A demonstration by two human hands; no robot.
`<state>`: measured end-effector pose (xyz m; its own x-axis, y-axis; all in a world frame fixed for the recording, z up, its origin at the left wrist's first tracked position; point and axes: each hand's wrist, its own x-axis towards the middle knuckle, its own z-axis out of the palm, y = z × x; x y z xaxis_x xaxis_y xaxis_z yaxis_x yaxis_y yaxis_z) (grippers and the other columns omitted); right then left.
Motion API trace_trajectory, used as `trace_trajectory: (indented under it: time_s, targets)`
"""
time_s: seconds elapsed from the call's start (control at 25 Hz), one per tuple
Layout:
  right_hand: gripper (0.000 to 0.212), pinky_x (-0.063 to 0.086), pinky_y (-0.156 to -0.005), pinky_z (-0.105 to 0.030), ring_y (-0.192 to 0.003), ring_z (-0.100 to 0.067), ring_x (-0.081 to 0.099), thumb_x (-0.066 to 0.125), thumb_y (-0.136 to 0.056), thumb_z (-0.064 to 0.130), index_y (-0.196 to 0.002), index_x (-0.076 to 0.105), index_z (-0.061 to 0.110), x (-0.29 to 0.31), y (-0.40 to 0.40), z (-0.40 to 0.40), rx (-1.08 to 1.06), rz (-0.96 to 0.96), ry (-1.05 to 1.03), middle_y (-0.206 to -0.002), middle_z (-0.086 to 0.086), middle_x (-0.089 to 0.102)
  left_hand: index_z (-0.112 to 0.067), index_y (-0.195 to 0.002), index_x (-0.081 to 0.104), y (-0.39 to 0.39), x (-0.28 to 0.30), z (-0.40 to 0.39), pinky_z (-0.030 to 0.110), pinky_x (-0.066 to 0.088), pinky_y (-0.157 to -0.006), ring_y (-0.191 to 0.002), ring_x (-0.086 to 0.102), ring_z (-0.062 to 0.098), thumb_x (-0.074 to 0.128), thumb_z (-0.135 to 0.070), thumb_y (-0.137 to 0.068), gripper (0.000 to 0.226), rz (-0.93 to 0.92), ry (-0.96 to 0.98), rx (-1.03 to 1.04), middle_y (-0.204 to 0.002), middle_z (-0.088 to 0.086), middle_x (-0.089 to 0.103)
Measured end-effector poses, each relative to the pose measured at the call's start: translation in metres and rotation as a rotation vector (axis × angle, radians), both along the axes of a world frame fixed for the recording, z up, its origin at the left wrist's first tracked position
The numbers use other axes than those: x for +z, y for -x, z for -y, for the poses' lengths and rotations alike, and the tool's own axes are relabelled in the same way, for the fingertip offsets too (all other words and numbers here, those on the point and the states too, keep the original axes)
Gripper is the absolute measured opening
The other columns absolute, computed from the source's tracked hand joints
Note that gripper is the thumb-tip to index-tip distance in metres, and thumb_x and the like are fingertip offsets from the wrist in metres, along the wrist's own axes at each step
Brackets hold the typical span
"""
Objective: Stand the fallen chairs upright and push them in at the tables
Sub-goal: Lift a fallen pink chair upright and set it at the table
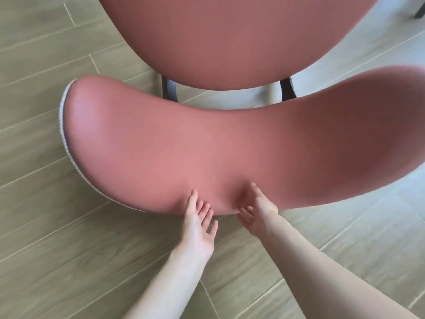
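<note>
Right below the camera stands a pink chair (pixel 230 143), seen from above. Its curved backrest (pixel 161 143) is the wide part that bends across the middle, and its round seat (pixel 230 38) lies past it, toward the top. Two dark legs (pixel 169 90) peek out between the seat and the backrest. A pale stitched seam (pixel 65 139) runs along the backrest's left edge.

Both hands are at the near edge of the backrest, close together. The left hand (pixel 199 223) has its palm turned up, its thumb lies on the pink cover and its fingers are loose and spread a little. The right hand (pixel 255 210) presses its thumb on the cover (the fingers curl under the edge, so it seems to be holding on).

All around is a floor (pixel 69 238) of long wood-look planks. A small dark thing (pixel 419 12) shows in the top right corner, too little to tell.
</note>
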<state>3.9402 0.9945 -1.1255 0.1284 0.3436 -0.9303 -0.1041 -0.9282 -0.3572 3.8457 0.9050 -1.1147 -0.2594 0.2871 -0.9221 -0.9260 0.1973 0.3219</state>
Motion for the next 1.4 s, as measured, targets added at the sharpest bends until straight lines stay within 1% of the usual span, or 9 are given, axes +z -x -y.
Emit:
trace_trajectory:
  time_s: [0.12,0.24,0.36,0.48,0.56,0.8,1.16,1.28,1.4]
  targets:
    - [0.039,0.053,-0.061,-0.038,-0.07,-0.024,0.059,0.07,-0.081,0.051,-0.092,0.055,0.017,-0.018,0.009,-0.018,-0.019,0.097,0.042,-0.088,-0.003,0.057,-0.015,-0.111,0.056,0.0,-0.022,-0.004,0.037,0.046,-0.088,-0.094,0.064,0.015,0.079,-0.05,-0.078,0.052,-0.005,0.097,-0.082,-0.099,0.001,0.06]
    - [0.042,0.056,-0.07,-0.04,-0.077,-0.024,0.062,0.071,-0.083,0.052,-0.102,0.052,0.019,-0.009,0.005,-0.016,-0.006,0.092,0.062,-0.098,-0.002,0.056,-0.02,-0.122,0.052,0.003,-0.013,0.0,0.039,0.047,-0.098,-0.112,0.059,0.02,0.083,-0.046,-0.075,0.062,-0.03,0.193,-0.167,-0.127,0.005,0.054]
    - [0.086,0.054,-0.092,-0.046,-0.108,-0.03,0.063,0.081,-0.066,0.062,-0.129,0.05,0.013,-0.018,-0.005,-0.01,-0.07,0.183,0.054,-0.116,-0.004,0.059,-0.018,-0.141,0.047,0.006,-0.015,-0.004,0.034,0.033,-0.117,-0.137,0.044,0.016,0.086,-0.04,-0.073,0.081,-0.053,0.102,-0.013,-0.148,-0.002,0.048]
    - [0.115,0.045,-0.105,-0.048,-0.127,-0.032,0.053,0.087,-0.05,0.067,-0.143,0.042,0.016,-0.03,-0.011,-0.019,-0.245,0.157,-0.006,-0.142,-0.006,0.051,-0.017,-0.142,0.046,0.008,-0.023,-0.014,0.032,0.027,-0.119,-0.141,0.039,0.016,0.088,-0.04,-0.068,0.088,-0.04,0.011,0.156,-0.149,-0.001,0.047]
    - [0.114,0.05,-0.101,-0.045,-0.119,-0.029,0.06,0.09,-0.042,0.066,-0.139,0.048,0.021,-0.036,-0.02,-0.025,-0.273,0.059,-0.034,-0.135,-0.003,0.058,-0.016,-0.142,0.045,0.009,-0.028,-0.014,0.035,0.031,-0.118,-0.142,0.039,0.019,0.089,-0.038,-0.067,0.09,-0.06,0.028,0.158,-0.15,0.001,0.046]
    - [0.085,0.056,-0.089,-0.053,-0.103,-0.028,0.068,0.092,-0.059,0.048,-0.129,0.055,0.017,-0.017,-0.035,-0.016,-0.302,-0.079,-0.091,-0.121,-0.002,0.067,-0.022,-0.133,0.047,0.016,-0.01,-0.005,0.043,0.042,-0.113,-0.132,0.051,0.025,0.088,-0.032,-0.071,0.075,-0.087,0.066,0.143,-0.133,0.001,0.056]
    - [0.095,0.058,-0.078,-0.052,-0.104,-0.035,0.062,0.083,-0.061,0.065,-0.129,0.049,0.007,0.195,-0.037,0.015,-0.057,0.199,-0.009,-0.121,-0.006,0.059,-0.025,-0.119,0.048,0.012,0.213,0.031,0.04,0.05,-0.103,-0.119,0.06,0.023,0.088,-0.043,-0.07,0.065,-0.113,0.19,0.05,-0.127,0.0,0.062]
    - [0.068,0.059,-0.067,-0.051,-0.085,-0.034,0.063,0.077,-0.07,0.063,-0.096,0.056,0.005,0.273,-0.043,0.014,0.125,0.268,0.004,-0.108,-0.011,0.06,-0.018,-0.128,0.052,0.009,0.291,0.039,0.042,0.05,-0.103,-0.123,0.058,0.024,0.088,-0.039,-0.071,0.071,-0.123,0.221,0.036,-0.131,0.001,0.061]
    - [0.063,0.06,-0.074,-0.052,-0.059,-0.032,0.057,0.069,-0.079,0.064,-0.071,0.049,0.004,0.363,-0.044,0.01,0.309,0.383,0.032,-0.086,-0.015,0.057,-0.016,-0.127,0.054,0.005,0.377,0.044,0.038,0.051,-0.094,-0.121,0.059,0.025,0.089,-0.036,-0.071,0.069,-0.176,0.257,0.041,-0.132,0.002,0.062]
